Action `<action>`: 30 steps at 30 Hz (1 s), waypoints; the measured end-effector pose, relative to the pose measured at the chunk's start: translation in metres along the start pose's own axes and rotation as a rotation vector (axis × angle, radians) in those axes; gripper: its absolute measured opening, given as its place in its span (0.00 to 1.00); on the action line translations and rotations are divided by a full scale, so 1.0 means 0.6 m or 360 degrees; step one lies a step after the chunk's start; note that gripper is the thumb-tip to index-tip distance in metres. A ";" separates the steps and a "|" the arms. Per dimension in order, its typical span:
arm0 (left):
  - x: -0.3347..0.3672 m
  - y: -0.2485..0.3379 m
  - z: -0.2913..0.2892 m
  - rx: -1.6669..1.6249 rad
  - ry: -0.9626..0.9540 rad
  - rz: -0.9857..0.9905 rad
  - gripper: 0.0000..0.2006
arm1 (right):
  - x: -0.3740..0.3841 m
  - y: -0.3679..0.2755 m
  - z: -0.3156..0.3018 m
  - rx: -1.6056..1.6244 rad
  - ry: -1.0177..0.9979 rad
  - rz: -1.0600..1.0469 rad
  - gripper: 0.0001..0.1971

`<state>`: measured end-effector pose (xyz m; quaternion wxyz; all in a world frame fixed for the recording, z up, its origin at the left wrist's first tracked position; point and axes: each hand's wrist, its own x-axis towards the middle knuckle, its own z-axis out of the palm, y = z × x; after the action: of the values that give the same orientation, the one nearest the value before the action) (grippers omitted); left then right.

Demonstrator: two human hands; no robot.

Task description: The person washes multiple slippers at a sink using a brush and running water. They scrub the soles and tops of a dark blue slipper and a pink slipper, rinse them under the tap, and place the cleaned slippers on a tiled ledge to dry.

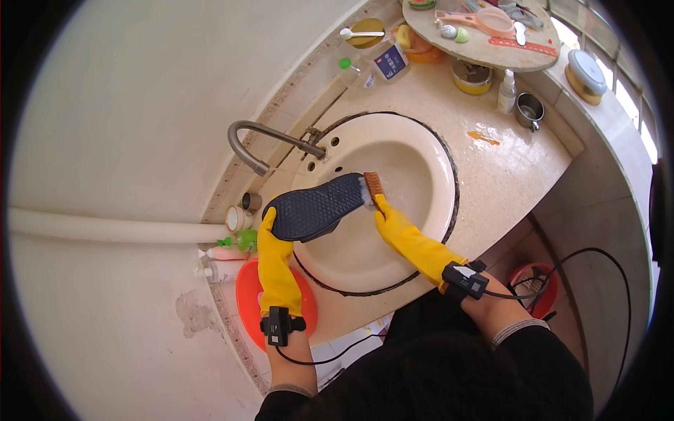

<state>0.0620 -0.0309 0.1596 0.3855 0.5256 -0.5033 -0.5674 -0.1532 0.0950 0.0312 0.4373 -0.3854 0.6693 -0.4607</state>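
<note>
Left hand clamped on shoe, sole up over sink. Right hand fingers closed round brush at toe. Best: short strokes, shoe held steady.

clear bottle with blue label behind sink; small white spray bottle.

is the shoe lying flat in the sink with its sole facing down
No, the left hand holds the shoe above the sink, its dark sole facing up.

We are looking down at a speckled beige stone bench curving around a round cream sink, while daylight is streaming in across pale plaster walls.
</note>
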 end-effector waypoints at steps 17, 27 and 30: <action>-0.027 -0.012 0.044 -0.0645 -0.0456 -0.0082 0.23 | -0.022 -0.093 -0.032 0.0072 -0.0088 -0.0066 0.22; -0.057 0.025 0.065 -0.0307 -0.0492 0.0229 0.22 | -0.022 -0.131 -0.057 -0.0155 -0.0015 0.0168 0.23; -0.054 0.026 0.070 -0.0208 -0.0518 0.0212 0.22 | -0.035 -0.138 -0.050 0.0066 -0.0560 -0.0181 0.24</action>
<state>0.0240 0.0043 0.1792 0.3690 0.3661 -0.5547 -0.6498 -0.1652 0.0996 0.1210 0.5289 -0.4881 0.5499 -0.4238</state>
